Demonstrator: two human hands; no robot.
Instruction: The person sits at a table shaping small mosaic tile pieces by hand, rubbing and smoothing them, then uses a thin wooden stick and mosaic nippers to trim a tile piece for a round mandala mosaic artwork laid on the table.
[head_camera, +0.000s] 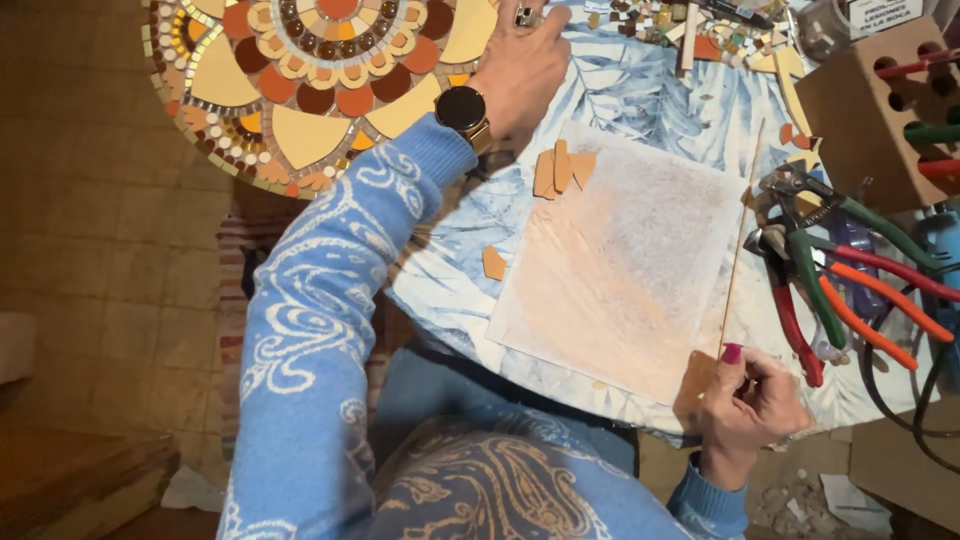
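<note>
Fingers of the right hand (748, 400) are curled in, thumb and forefinger pinched together at the near right corner of the sandpaper sheet (625, 265); something small may be nipped there, but it is hidden and I cannot tell what, though it may be the near end of the thin wooden stick (741, 235) that runs along the sheet's right edge. Fingers of the left hand (522, 62) are spread loose and flat, gripping nothing, pressed down at the far left of the sheet where the round mosaic panel (310, 80) meets the leaf-print cloth (640, 90). A dark watch (462, 107) sits on that wrist. The sheet lies flat on the cloth, orange dust rubbed over its near half. Small orange tile pieces (560, 168) lie on the sheet's far left corner, one more orange piece (493, 263) just off its left edge. Pliers and nippers (820, 270) with red, green and orange handles are piled just right of the sheet, touching each other. Loose mosaic bits (700, 30) lie beyond the sheet's far edge. To do it well, judging from this: keep the pinch low and firm, rub any piece flat on the sheet's clean far part, short strokes, and keep the left palm steady so the panel doesn't shift. Watch the stick; it could roll off toward the pliers.
</note>
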